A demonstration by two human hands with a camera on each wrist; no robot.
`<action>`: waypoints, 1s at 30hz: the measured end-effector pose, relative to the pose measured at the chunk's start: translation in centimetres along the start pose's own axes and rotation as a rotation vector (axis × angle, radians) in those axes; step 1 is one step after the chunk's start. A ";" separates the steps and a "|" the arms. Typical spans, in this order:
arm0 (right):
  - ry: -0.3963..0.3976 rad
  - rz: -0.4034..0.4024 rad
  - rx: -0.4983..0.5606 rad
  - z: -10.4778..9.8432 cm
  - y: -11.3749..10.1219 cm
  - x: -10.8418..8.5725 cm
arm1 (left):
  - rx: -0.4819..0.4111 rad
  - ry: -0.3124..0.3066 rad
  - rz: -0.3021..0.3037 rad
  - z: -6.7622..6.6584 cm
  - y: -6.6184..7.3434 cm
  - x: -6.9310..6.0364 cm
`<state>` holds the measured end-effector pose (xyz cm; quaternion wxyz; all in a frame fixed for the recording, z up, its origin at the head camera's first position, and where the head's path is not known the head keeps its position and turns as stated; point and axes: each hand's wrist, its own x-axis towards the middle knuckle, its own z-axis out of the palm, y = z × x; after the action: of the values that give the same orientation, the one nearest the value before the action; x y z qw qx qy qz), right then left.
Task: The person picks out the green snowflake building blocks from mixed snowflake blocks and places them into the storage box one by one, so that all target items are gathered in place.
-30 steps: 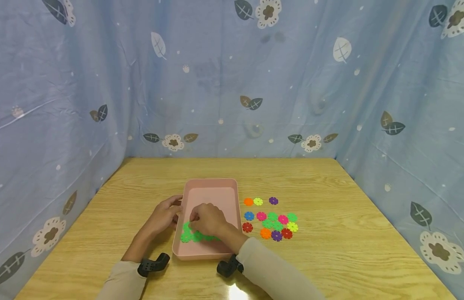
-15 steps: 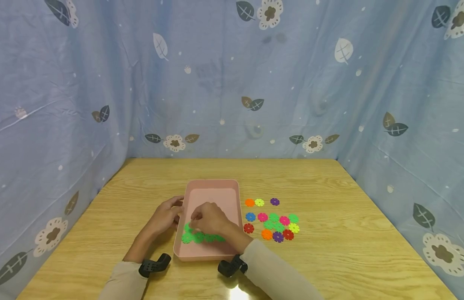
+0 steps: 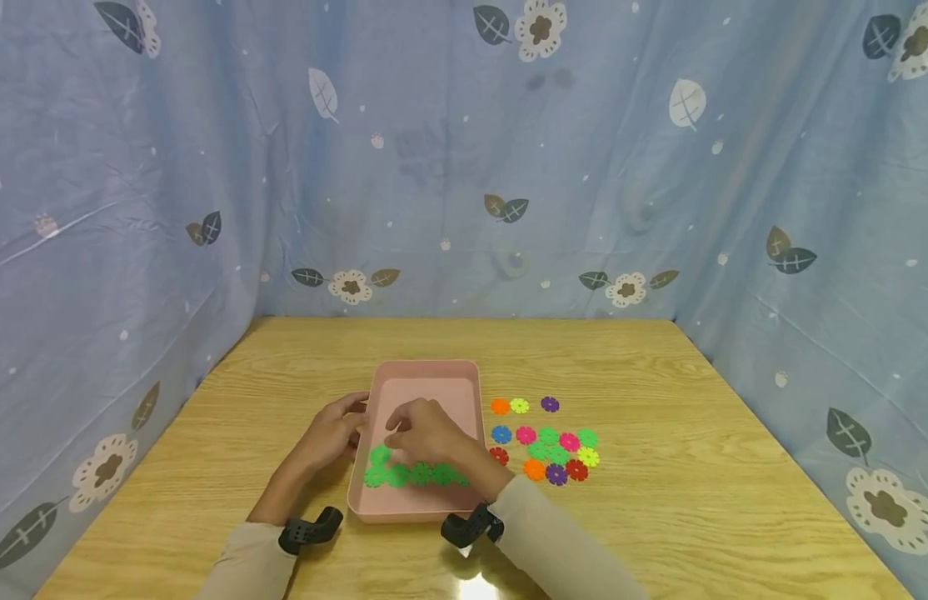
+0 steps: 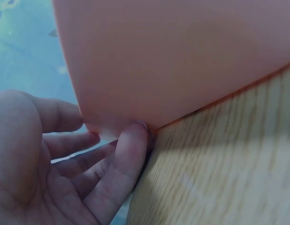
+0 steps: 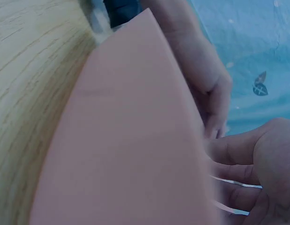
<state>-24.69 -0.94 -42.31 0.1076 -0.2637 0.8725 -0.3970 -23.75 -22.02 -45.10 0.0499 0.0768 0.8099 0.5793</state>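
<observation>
Blue curtains hang far, left and right of a wood-grain table, the relaxed left hand touching a pink tray from the left, the half-open, empty right hand above it.

Room beyond right hand within tray walls

A shallow, rectangular pink tray with rounded corners sits flat on the wooden counter, longer sides running front to back; the left hand touches its left wall from outside. Inside lie flat, round, bright green discs with notched edges: a row across the near part, its right end partly hidden, and one just beyond the row's left end, near the right hand.
</observation>
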 end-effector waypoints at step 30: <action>0.312 -0.190 -0.011 -6.2 2.6 -5.2 | -0.018 0.030 0.004 0.2 0.3 -0.4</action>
<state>-23.80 7.26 -40.29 -0.0684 -0.2809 0.8520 -0.4366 -23.33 -21.83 -44.86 0.0374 0.0693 0.8050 0.5880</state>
